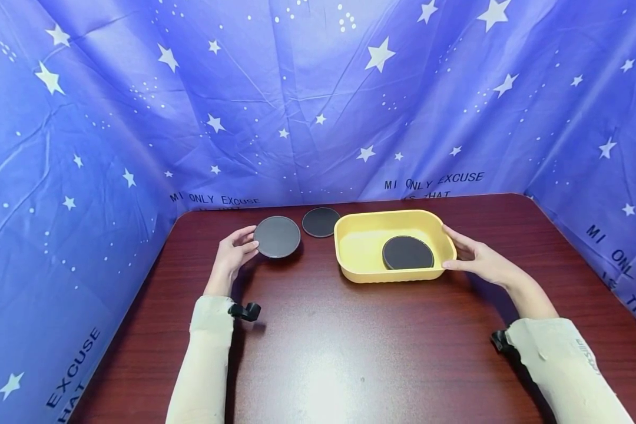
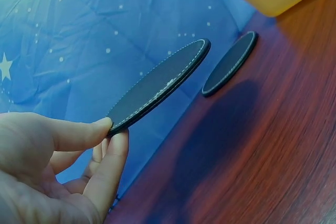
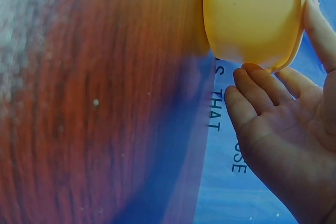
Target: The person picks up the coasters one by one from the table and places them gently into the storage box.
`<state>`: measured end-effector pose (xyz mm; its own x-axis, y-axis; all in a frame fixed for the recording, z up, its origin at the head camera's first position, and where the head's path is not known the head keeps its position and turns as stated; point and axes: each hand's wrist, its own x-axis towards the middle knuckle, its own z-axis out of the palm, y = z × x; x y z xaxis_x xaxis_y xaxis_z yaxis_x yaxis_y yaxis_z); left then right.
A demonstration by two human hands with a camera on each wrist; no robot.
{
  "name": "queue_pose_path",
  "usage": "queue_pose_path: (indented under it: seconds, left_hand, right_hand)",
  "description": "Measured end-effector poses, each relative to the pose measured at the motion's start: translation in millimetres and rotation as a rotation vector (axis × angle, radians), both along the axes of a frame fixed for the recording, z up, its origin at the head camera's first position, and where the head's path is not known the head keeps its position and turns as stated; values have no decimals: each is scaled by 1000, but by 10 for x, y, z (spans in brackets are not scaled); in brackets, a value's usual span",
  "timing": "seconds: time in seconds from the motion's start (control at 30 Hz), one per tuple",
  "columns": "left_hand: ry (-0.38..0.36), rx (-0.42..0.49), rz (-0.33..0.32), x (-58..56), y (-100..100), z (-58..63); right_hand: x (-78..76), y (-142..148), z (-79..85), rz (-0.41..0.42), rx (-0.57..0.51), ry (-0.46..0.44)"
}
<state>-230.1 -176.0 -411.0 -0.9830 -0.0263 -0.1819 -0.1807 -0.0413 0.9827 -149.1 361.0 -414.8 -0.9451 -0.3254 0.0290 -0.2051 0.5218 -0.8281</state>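
My left hand [image 1: 234,253] holds up a round black coaster [image 1: 277,237] by its left edge, between thumb and fingers. In the left wrist view, white stitching runs round the coaster [image 2: 160,85], which is tilted above the table. A second black coaster [image 1: 321,222] lies flat near the table's back edge. Another black coaster [image 1: 408,252] is inside a yellow rectangular box [image 1: 357,275], toward its right end. Spread against that end of the box is my right hand [image 1: 479,259], thumb near the front corner and forefinger near the back one. Its other fingers [image 3: 257,93] are nearly straight.
The dark red wooden table [image 1: 360,341] carries everything. Blue star-printed cloth [image 1: 297,106] hangs behind and along both sides, close to the table's back edge. A black wrist mount [image 1: 246,311] sticks out from the left sleeve, another [image 1: 500,340] from the right.
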Motion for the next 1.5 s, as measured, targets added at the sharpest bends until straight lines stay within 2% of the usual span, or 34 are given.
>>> queue_pose_path:
  seconds: [0.57, 0.77, 1.03, 1.5]
  left_hand:
    - [13, 8, -59, 39, 222, 69]
    - [20, 7, -71, 79, 310, 108]
    - [29, 32, -98, 83, 412, 132]
    - [56, 21, -137, 100, 602, 156]
  right_hand:
    - [-6, -6, 4, 18, -42, 1]
    - [3, -7, 21, 2, -21, -9]
    - [13, -11, 26, 4, -28, 0]
    - [7, -4, -1, 4, -29, -9]
